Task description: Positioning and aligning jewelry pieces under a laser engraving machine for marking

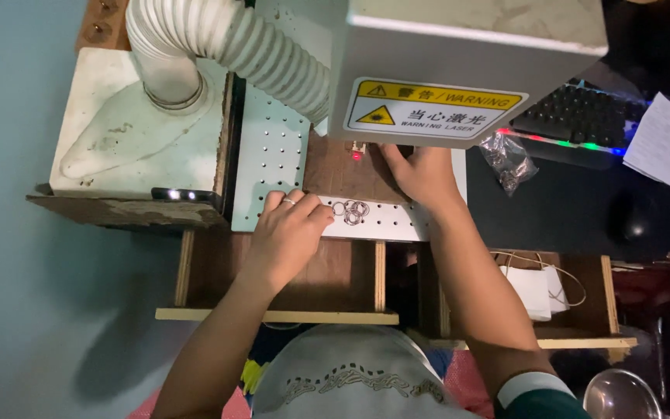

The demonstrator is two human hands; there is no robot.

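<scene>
My left hand rests on the white perforated plate, fingers curled, a ring on one finger, just left of a small heap of metal rings. My right hand reaches under the grey machine head and lies on a brown wooden block. Its fingertips are hidden by the head, so I cannot see whether they hold anything. A red light spot glows on the block beside the right hand.
A white ribbed hose runs to a white hood at left. A keyboard, plastic bag, paper sheet and mouse lie at right. Open wooden drawers sit below; one holds white items.
</scene>
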